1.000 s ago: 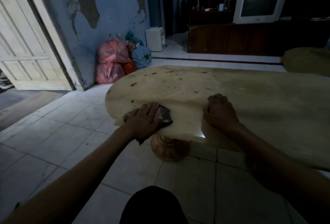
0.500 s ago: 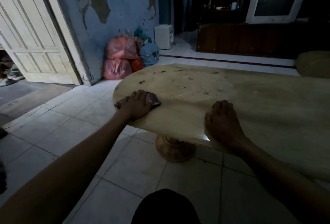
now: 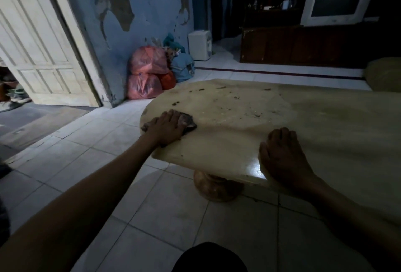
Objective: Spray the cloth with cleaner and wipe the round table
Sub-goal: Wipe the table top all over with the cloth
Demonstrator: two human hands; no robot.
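On the near left edge of the round table (image 3: 249, 132), the person's left hand (image 3: 168, 127) lies flat on a dark cloth (image 3: 188, 120), fingers straight and close together, pressing it down onto the pale top. Part of the cloth shows past the fingertips and a corner of it sticks out at the table's rim beside the wrist. The right hand (image 3: 282, 156) rests on the tabletop well to the right, close to the near edge, palm down with the fingers loosely curved and holding nothing; a bright glint of light sits on the rim just beside it. Dark specks and stains (image 3: 175, 103) are scattered over the far part of the top, beyond the cloth. The table stands on a rounded pedestal base (image 3: 213, 187) over a white tiled floor (image 3: 91, 156). Against the peeling blue wall (image 3: 147, 7) are red plastic bags (image 3: 147, 72), with a pale panelled door (image 3: 36, 39) to their left and an old television (image 3: 338, 0) on a dark cabinet at the back.
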